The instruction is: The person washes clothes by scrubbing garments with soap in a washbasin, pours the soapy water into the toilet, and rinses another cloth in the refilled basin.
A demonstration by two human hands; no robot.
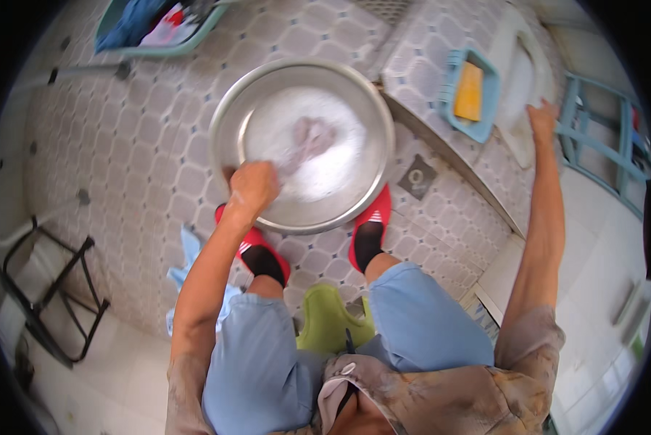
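Note:
A big round metal basin [227,119] stands on the tiled floor, filled with foamy white water. A pale pinkish cloth [309,138] lies in the suds near the middle. My left hand [253,185] is closed in a fist at the basin's near rim, gripping one end of that wet cloth. My right hand [541,119] reaches far out to the right and rests with fingers spread on a white squat pan [517,80] on the raised tiled step. My feet in red slippers [372,217] sit on either side of the basin.
A blue tray holding a yellow soap bar [469,92] sits on the raised step [420,65]. A teal tub of clothes [151,25] is at the top left. A black metal stand [50,290] is at left, a green stool [329,319] beneath me, a light-blue cloth [189,254] by my left leg, and a floor drain [417,177] close to the basin.

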